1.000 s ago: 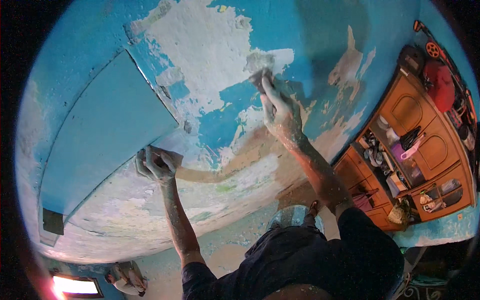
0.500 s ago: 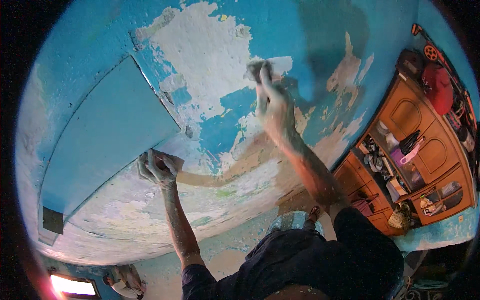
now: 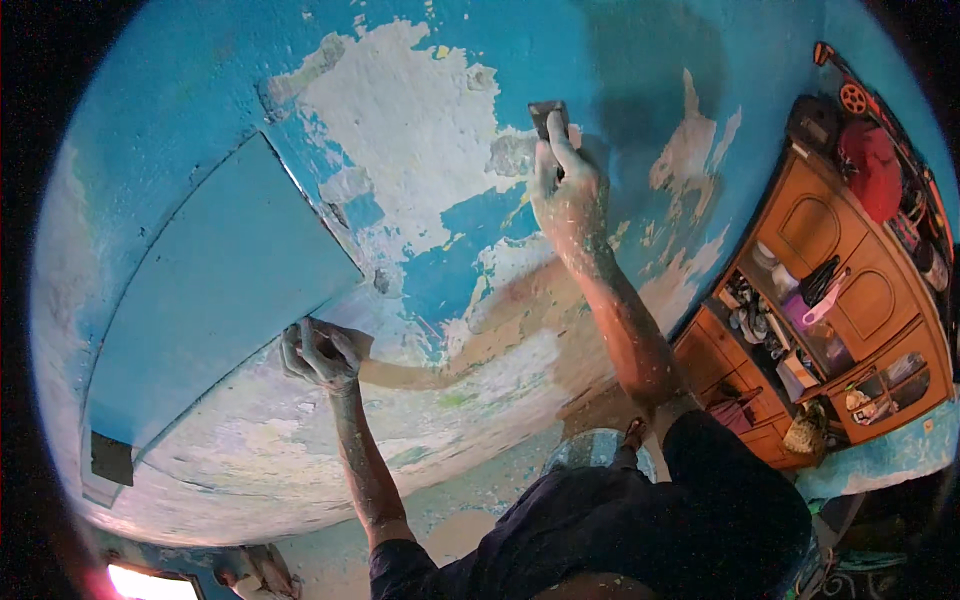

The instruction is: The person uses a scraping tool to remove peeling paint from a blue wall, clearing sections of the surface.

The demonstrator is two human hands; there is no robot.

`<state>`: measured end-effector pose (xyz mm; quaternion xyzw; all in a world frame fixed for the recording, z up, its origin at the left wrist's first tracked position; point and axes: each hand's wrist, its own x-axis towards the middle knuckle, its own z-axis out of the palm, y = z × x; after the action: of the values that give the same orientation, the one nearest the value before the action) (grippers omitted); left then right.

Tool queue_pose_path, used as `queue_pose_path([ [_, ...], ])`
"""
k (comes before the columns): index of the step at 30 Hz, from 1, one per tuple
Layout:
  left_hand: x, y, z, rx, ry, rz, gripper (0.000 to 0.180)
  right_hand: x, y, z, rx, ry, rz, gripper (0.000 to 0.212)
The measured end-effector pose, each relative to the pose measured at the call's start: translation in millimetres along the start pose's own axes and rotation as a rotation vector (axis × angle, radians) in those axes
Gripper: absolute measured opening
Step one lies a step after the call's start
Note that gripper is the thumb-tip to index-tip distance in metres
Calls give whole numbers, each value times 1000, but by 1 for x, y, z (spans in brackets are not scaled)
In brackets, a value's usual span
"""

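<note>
My right hand (image 3: 573,195) is raised against the blue, peeling wall (image 3: 545,50). Thumb and fingers pinch a small dark flat scraper blade (image 3: 547,113), held at the edge of a bare grey-white patch (image 3: 400,105). Flecks of dust and paint cover both hands. Lower and to the left, my left hand (image 3: 320,355) is at the wall by the bottom corner of a smooth blue door panel (image 3: 215,290). Its fingers are curled; a dark shape beside them may be shadow, and what they hold, if anything, cannot be made out.
To the right, a wooden cabinet (image 3: 800,240) has open shelves full of small items, with a red bag (image 3: 870,170) on top. Paint flakes are scattered on the floor (image 3: 440,510). A bright window (image 3: 150,583) and another person (image 3: 262,575) are at the lower left.
My right hand has moved slightly right and up with the blade, off the pale patch onto blue paint. My left hand stays by the panel's corner. The view has shifted slightly.
</note>
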<state>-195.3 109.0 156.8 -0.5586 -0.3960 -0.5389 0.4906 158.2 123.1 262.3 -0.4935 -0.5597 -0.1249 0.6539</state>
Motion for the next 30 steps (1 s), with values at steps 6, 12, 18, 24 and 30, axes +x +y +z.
queue_pose_path([
  [6, 1, 2, -1, -11, -1, 5, 37, -56, 11, -5, -39, -122, -232, 38],
  [12, 1, 3, -2, 28, -1, -14, 38, -29, 13, -5, -16, -214, -248, 42],
  [18, 3, 7, -1, -2, 5, -19, 40, -23, 14, -15, 63, -215, -309, 36],
  [24, 4, 3, 1, 20, 41, 14, 37, -3, 4, -4, 96, -224, -312, 38],
  [30, 3, 2, -4, 52, -20, 2, 37, -8, 16, -43, 22, -312, -490, 46],
])
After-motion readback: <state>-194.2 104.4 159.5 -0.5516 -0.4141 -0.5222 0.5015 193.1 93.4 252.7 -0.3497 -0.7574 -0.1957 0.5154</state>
